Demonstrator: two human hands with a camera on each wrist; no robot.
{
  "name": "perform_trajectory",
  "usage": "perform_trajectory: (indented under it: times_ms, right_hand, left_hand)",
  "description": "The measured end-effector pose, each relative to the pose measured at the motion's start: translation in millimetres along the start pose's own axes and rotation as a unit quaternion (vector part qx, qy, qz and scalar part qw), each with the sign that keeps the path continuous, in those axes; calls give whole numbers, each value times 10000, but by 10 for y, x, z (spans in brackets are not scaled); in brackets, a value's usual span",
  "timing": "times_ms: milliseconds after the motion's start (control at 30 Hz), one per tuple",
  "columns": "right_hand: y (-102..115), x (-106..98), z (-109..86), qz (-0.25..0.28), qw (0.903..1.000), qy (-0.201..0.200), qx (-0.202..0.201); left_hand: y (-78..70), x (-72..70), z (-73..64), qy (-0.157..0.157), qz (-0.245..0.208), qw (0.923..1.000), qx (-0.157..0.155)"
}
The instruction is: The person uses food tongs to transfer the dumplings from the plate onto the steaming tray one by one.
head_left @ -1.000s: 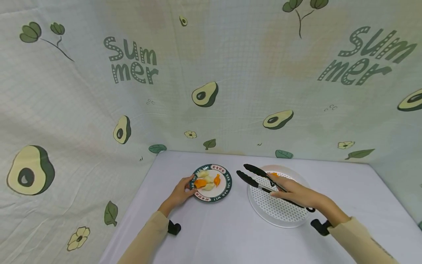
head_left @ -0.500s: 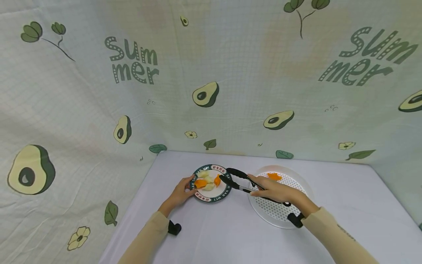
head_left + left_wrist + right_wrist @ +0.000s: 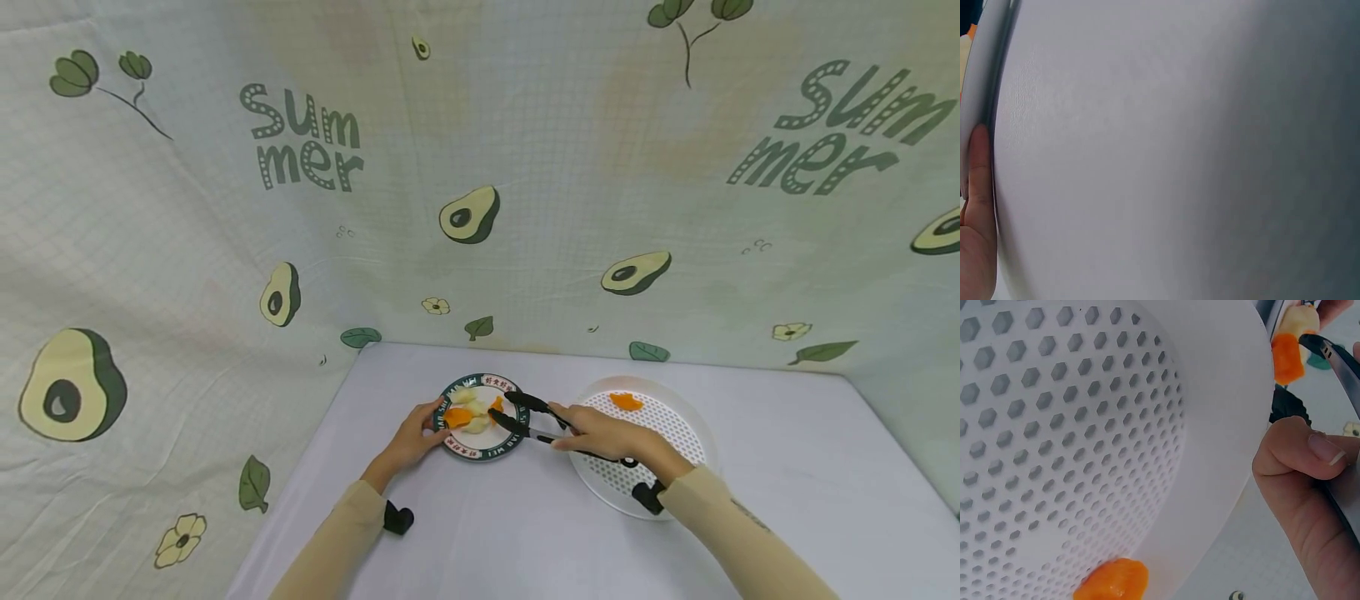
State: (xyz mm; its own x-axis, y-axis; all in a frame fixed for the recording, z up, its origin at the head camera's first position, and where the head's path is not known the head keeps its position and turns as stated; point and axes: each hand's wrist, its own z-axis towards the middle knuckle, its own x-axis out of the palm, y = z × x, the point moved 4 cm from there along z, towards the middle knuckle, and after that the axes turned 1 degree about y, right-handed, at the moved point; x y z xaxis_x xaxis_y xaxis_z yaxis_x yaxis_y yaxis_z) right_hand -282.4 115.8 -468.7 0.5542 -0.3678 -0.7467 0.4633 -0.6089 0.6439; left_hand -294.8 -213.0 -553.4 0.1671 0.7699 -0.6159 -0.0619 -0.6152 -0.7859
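A round plate (image 3: 487,454) with a green patterned rim bears several pale and orange dumpling-like pieces. My left hand (image 3: 408,437) holds its left edge; in the left wrist view one finger (image 3: 980,181) lies along the plate's side. Black-tipped tongs (image 3: 540,436) are held in my right hand (image 3: 603,433), their arms spread. The two tips reach over the plate's right side, around an orange dumpling (image 3: 497,406), partly hidden by them. Whether the tips touch it I cannot tell. In the right wrist view, the thumb (image 3: 1300,453) presses on the tongs.
Beneath my right hand and forearm is a round white tray with holes (image 3: 686,421). One orange dumpling (image 3: 626,402) lies near its far side. Both stand on a white-covered table (image 3: 480,542), with a printed cloth (image 3: 540,250) behind it.
My right hand has moved left with the tongs, from over the holed tray to the plate's right side. The orange dumpling on the tray is now uncovered. My left hand stays at the plate.
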Motion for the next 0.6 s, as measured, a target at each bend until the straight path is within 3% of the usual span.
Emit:
perform_trajectory:
  times_ms: [233,600]
  right_hand:
    - [5,37,44,60,9999,84,-38]
    - [18,1,94,209,9990,260,282]
  left_hand:
    - [-14,6,-10,27,48,10000,18]
    - [2,9,-9,-8,65,10000,-25]
